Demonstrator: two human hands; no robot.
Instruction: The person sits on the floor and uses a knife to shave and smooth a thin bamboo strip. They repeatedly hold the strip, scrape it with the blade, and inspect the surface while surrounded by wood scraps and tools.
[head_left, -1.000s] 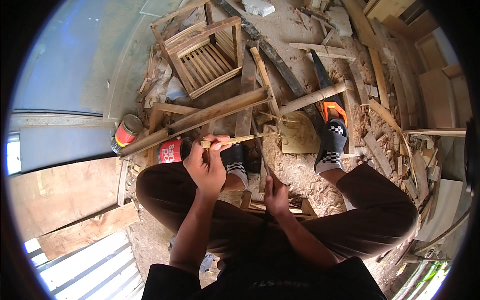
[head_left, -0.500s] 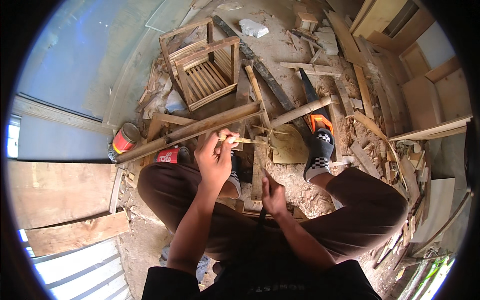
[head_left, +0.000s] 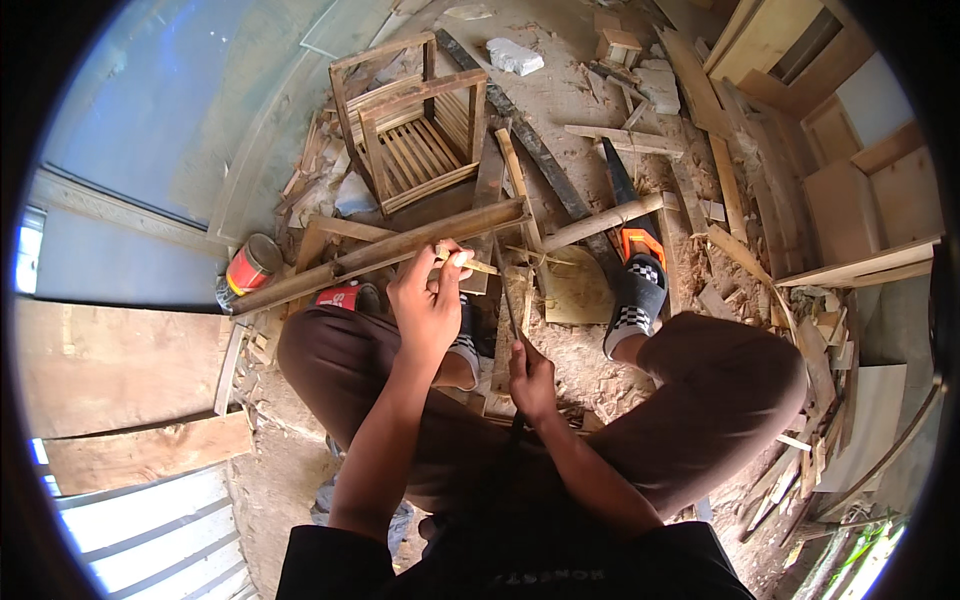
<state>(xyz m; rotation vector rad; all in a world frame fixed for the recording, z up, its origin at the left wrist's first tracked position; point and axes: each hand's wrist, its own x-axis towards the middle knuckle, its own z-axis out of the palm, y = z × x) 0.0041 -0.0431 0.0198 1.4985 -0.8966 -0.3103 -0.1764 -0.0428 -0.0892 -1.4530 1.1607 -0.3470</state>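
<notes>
While we sit low with our knees spread in brown trousers (head_left: 715, 395), our right hand (head_left: 532, 380) is nearest, its fingers wrapped around the lower end of a long, thin dark blade (head_left: 508, 300) that points away from us. Just ahead and to the left, our left hand (head_left: 424, 305) holds a slim wooden stick (head_left: 482, 267), the thumb and fingertips pinched narrowly on it. That stick lies in the air between our two feet, its free end against or just beside the blade; we cannot tell whether they touch. Below it, our left foot (head_left: 464, 345) is partly hidden behind the left hand, and our right foot (head_left: 635, 305) rests on the shaving-strewn floor in a dark sandal and checked sock. Near our left knee stands a red can (head_left: 340, 298), partly covered, with a second, red and yellow can (head_left: 250, 268) farther left. A long wooden beam (head_left: 365, 260) slants across beyond the left hand, while a flat pale board (head_left: 578, 292) lies near the right foot. Farther off, a saw (head_left: 640, 243) with an orange handle points away, and beyond the beam sits a slatted wooden frame (head_left: 408, 95). Farthest out lies a whitish block (head_left: 515, 57).
</notes>
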